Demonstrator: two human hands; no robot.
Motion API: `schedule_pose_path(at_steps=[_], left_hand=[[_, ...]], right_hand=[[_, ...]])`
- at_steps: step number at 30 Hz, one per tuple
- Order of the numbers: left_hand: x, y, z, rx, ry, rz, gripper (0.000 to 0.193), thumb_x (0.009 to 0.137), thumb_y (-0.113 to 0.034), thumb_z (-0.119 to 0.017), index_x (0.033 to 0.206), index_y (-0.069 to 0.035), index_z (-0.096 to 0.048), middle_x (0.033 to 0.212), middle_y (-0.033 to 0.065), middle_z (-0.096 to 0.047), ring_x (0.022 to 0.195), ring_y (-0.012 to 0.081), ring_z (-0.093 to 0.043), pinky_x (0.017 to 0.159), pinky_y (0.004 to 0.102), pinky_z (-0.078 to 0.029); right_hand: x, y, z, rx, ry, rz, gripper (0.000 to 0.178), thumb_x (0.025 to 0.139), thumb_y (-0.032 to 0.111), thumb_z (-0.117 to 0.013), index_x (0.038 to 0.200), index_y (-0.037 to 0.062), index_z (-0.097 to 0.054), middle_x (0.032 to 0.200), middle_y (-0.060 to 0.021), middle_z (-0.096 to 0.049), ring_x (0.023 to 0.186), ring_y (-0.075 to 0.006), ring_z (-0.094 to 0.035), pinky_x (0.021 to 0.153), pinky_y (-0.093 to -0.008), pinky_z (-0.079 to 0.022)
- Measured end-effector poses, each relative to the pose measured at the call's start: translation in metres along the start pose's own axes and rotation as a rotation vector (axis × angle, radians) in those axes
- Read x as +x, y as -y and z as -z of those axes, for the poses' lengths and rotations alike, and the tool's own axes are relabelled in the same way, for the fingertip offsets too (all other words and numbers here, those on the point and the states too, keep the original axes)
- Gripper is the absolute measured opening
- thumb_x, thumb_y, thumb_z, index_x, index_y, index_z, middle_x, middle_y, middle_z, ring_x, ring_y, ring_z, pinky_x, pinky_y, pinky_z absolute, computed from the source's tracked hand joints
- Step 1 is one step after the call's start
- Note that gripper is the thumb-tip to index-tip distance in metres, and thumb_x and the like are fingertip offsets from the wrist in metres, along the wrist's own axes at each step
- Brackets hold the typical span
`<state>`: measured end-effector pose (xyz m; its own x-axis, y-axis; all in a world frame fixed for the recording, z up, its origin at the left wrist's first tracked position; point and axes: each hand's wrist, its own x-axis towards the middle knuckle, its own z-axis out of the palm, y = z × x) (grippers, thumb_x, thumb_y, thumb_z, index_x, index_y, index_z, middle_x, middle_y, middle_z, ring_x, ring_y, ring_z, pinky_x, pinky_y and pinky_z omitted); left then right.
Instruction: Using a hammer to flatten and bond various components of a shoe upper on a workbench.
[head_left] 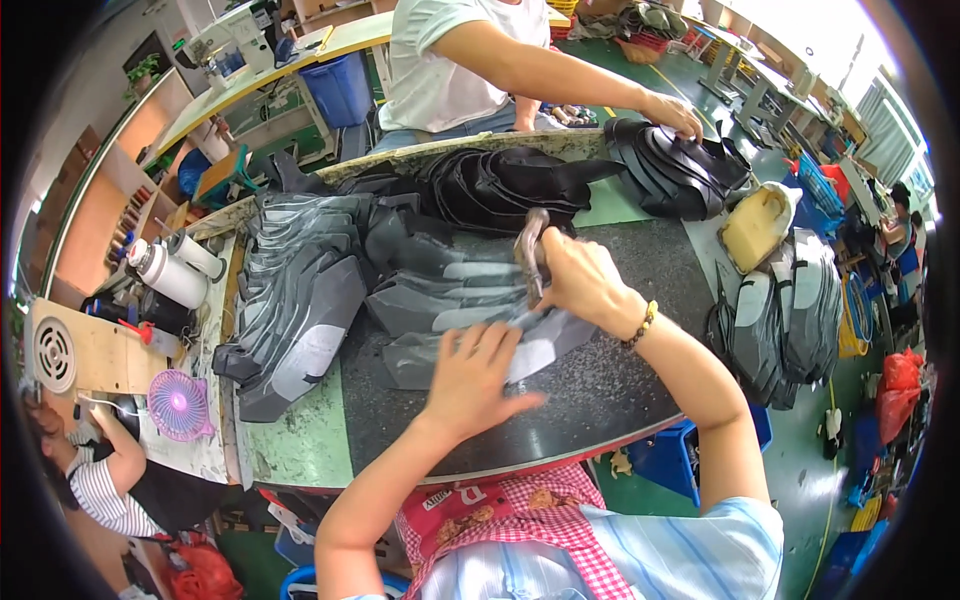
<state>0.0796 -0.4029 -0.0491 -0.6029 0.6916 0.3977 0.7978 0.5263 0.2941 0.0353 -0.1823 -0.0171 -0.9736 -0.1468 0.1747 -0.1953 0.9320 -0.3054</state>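
Right now, the right hand (583,280) grips a curved, brownish metal tool (533,262) over overlapping flat grey pieces (415,357) on the speckled black tabletop (645,255); the left hand (478,388), fingers spread, grasps nothing. Several lie fanned out, with more grey layers (310,345) stacked leftward; which are finished, I can't tell.

Gripped in the right fingers (556,265), over the farther pieces: one hammer-like metal tool (534,262), shiny and rather curved, its length pointing away from the body; contact with the pieces below not possible to tell. On the dark, speckled counter (590,405): several grey shoe uppers (412,362), flat and thin, laid in overlapping rows, toes and heels hard to distinguish, with pale grey patches toward the right; the nearest partly hidden by the left fingers (490,350), slightly blurred.
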Motion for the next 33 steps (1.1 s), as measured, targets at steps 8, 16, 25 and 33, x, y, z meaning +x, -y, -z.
schedule_pose_path(at_steps=[8,16,25,33], left_hand=[[0.018,0.011,-0.023,-0.033,-0.011,-0.09,0.037,0.072,-0.02,-0.076,0.098,-0.004,-0.055,0.098,0.0115,-0.056,0.097,0.0304,-0.054,0.086,0.0411,-0.042],[-0.075,-0.063,0.1,-0.268,0.288,-0.221,0.029,0.08,-0.026,-0.071,0.094,-0.005,-0.055,0.071,0.0066,-0.058,0.062,0.0252,-0.064,0.054,0.0372,-0.048],[-0.098,0.013,0.002,-0.418,0.335,0.324,0.06,0.068,-0.055,-0.078,0.095,-0.004,-0.062,0.084,0.0162,-0.068,0.079,0.0341,-0.068,0.07,0.0435,-0.053],[-0.085,0.029,0.03,-0.563,0.628,0.674,0.053,0.074,-0.054,-0.076,0.09,-0.004,-0.069,0.091,0.0153,-0.07,0.083,0.0324,-0.07,0.074,0.041,-0.054]], right_hand=[[0.013,-0.007,-0.007,-0.083,0.018,-0.165,0.073,0.051,0.03,-0.093,0.099,-0.0028,-0.049,0.085,-0.0241,-0.067,0.086,-0.0424,-0.066,0.074,-0.0454,-0.052],[0.029,-0.035,-0.015,-0.069,0.003,-0.172,0.076,0.05,0.032,-0.094,0.101,-0.0054,-0.051,0.093,-0.0271,-0.066,0.095,-0.0439,-0.064,0.08,-0.0453,-0.05],[-0.087,0.027,0.025,0.559,0.024,0.124,0.024,0.086,0.014,-0.07,0.1,0.0026,-0.054,0.085,-0.0186,-0.062,0.077,-0.0389,-0.063,0.065,-0.0413,-0.05],[-0.16,0.066,-0.02,0.451,0.378,0.026,0.025,0.088,0.012,-0.068,0.097,0.0036,-0.047,0.068,-0.0188,-0.058,0.062,-0.0425,-0.06,0.05,-0.0436,-0.045]])
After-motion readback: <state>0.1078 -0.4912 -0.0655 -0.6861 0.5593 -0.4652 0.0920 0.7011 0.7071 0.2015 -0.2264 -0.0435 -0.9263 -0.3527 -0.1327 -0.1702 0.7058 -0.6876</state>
